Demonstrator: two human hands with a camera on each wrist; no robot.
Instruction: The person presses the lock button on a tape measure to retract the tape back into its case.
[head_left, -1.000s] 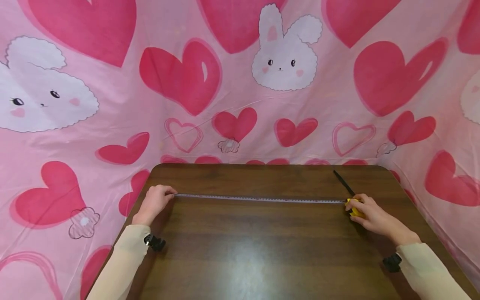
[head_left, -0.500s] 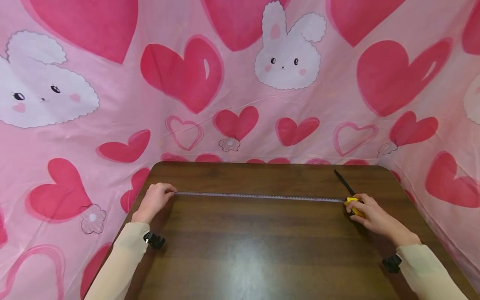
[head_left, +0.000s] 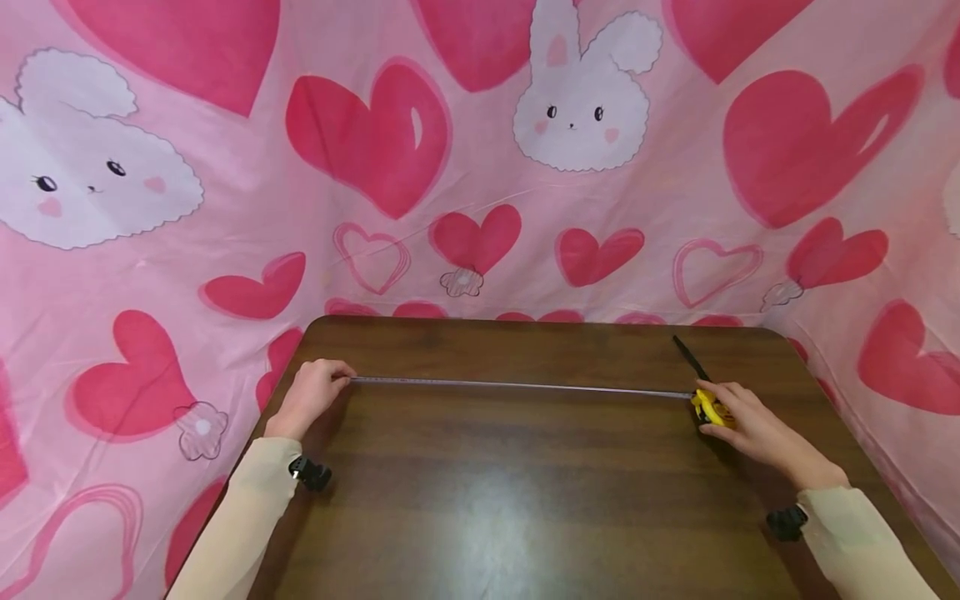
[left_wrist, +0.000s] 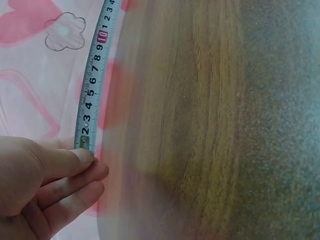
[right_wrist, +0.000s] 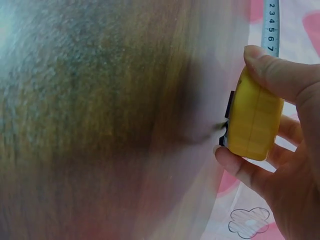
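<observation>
In the head view a tape measure's blade (head_left: pixel 517 384) stretches across the far part of the brown table. My left hand (head_left: pixel 310 396) pinches its end between thumb and fingers; the left wrist view shows the thumb on the metal end hook (left_wrist: pixel 84 143), close to the numbers 2 and 3. At the other end my right hand (head_left: pixel 757 429) holds the yellow tape measure case (right_wrist: pixel 255 120). The right wrist view has the thumb on top near the blade's mouth, fingers beneath and behind. A black strap (head_left: pixel 690 357) points away from the case toward the table's far edge.
The glossy wooden table (head_left: pixel 480 475) has rounded far corners. Pink cloth (head_left: pixel 465 179) printed with hearts and rabbits hangs behind it and at both sides. A black wrist camera (head_left: pixel 787 522) sits on each forearm.
The blade looks thinner in the head view now, as if turned partly edge-on. The right fingers have shifted on the case, showing more yellow. The head view has tilted slightly down.
</observation>
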